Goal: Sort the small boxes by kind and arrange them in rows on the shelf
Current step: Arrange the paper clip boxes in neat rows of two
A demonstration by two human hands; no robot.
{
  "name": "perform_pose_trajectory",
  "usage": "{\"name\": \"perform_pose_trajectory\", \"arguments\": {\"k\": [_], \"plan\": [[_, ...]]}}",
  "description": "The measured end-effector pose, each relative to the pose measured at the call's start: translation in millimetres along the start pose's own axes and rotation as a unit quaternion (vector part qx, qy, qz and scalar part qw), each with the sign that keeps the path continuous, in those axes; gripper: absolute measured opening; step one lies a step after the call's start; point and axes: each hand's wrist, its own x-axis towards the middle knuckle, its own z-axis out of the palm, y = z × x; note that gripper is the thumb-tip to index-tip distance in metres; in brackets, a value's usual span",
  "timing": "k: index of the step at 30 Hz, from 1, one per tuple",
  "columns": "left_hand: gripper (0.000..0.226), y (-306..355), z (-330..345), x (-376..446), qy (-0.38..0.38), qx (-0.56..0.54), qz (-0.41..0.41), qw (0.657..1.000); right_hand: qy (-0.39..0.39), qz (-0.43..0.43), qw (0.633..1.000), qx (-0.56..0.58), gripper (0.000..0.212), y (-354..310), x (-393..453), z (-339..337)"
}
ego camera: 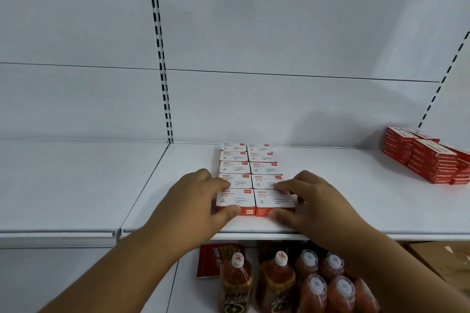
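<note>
Several white-and-red paper clip boxes (250, 169) lie flat in two neat columns running front to back on the white shelf (356, 206). My left hand (188, 198) clasps the front left box (235, 199), thumb on its red front face and fingers over its far left corner. My right hand (315, 198) clasps the front right box (273, 201) the same way, thumb at the front, fingers on top. A stack of all-red small boxes (429, 157) sits at the far right of the shelf, apart from both hands.
The shelf's back panel carries slotted uprights (162, 63). Another shelf section (63, 185) adjoins on the left. Below the shelf edge stand several red bottles (292, 284), a red packet (216, 262) and a cardboard carton (442, 259).
</note>
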Motion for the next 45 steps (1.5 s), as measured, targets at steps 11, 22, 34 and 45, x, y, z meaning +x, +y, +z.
{"name": "perform_pose_trajectory", "arguments": {"k": [11,22,34,45], "plan": [[0.073,6,3,-6,0.028,0.024,-0.006,0.999,-0.028,-0.011,0.998,-0.058,0.066,-5,0,-5],[0.073,11,7,-4,0.027,0.105,0.01,0.994,-0.016,-0.017,0.998,-0.064,0.065,-8,-1,-3],[0.071,12,4,-3,0.01,0.1,0.006,0.995,-0.014,-0.005,0.996,-0.09,0.066,-10,0,-1],[0.071,14,0,-4,-0.012,0.084,-0.01,0.996,-0.03,-0.003,0.996,-0.078,0.064,-8,3,0]]}}
